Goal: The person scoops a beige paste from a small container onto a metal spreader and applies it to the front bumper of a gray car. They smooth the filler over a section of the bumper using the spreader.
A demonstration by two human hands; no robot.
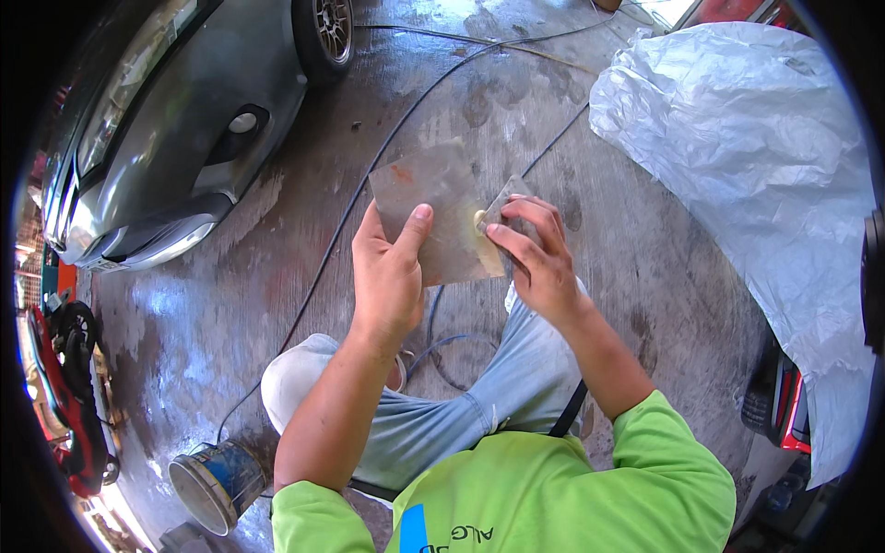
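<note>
My left hand (389, 263) holds a flat, grey, square plate (431, 180) with its thumb on the upper face and fingers underneath. The plate has rusty smudges and a pale yellow streak of paste near its right edge. My right hand (536, 253) pinches a smaller thin, translucent grey blade (512, 191) at the plate's right side. A blob of creamy yellow paste (480, 219) sits on that blade's edge, against or just over the plate. My legs in pale jeans are crossed beneath both hands.
A dark grey car bumper (184, 138) and wheel (324, 32) stand at upper left. Cables (336, 230) cross the concrete floor (645, 276). A blue paint bucket (219, 484) is at lower left, red-and-black equipment (64, 396) at far left, a white plastic sheet (728, 138) at right.
</note>
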